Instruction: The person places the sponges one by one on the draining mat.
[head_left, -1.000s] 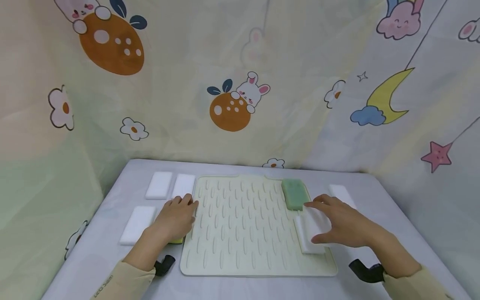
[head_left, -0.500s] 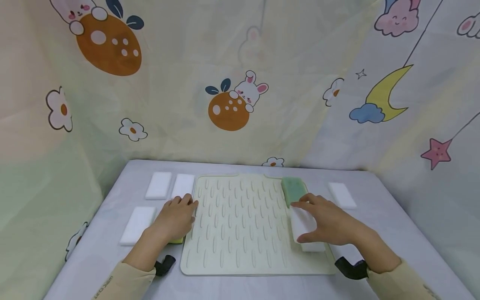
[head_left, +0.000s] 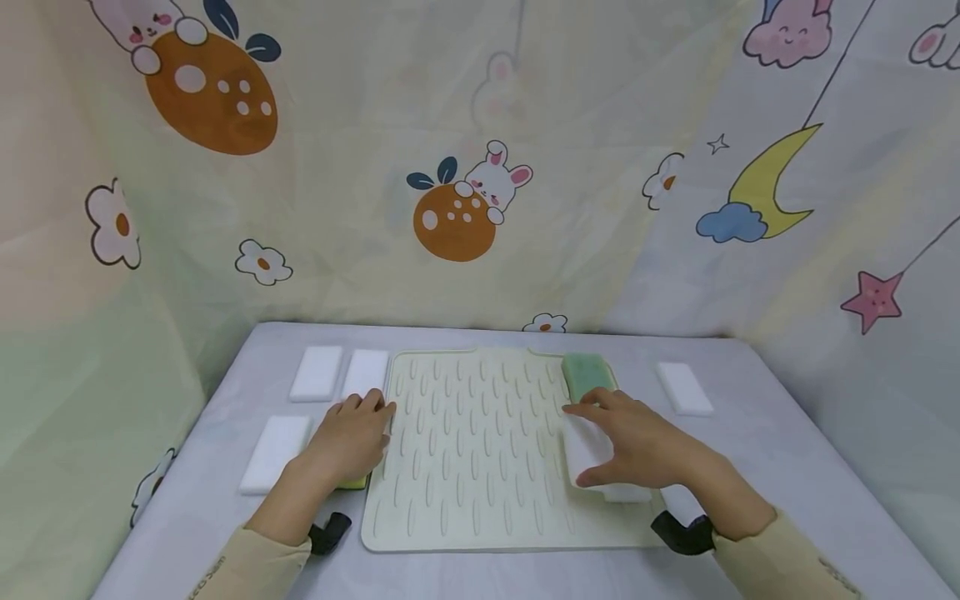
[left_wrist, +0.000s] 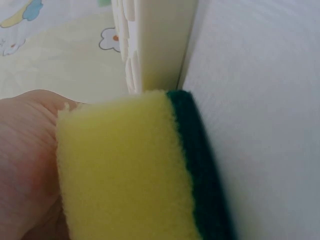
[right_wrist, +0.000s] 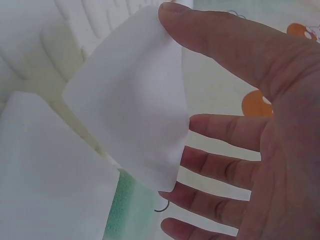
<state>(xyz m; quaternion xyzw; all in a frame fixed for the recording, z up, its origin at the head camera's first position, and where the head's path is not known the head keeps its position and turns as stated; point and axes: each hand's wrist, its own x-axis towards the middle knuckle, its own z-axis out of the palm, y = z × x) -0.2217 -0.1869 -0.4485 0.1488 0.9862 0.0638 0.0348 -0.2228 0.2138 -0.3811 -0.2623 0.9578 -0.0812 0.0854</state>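
Observation:
My right hand (head_left: 637, 437) pinches a white sponge block (right_wrist: 135, 100) between thumb and fingers, tilted over the right part of the cream ridged mat (head_left: 480, 450). Partly behind it, another white block (head_left: 626, 494) lies on the mat. A pale green sponge (head_left: 587, 375) sits at the mat's far right corner. My left hand (head_left: 351, 437) lies at the mat's left edge, over a yellow sponge with a dark green scouring layer (left_wrist: 125, 175). The sponge hides its fingers in the left wrist view, so their hold on it is unclear.
Several white blocks lie off the mat: left ones at the back (head_left: 316, 373) and nearer (head_left: 274, 454), and one at the right (head_left: 684, 389). Part of another shows under my right wrist. A patterned cloth (head_left: 337, 208) hangs behind the white-covered table.
My right hand has moved left with the white block, further in over the mat. My left hand stays where it was. The head view has shifted slightly.

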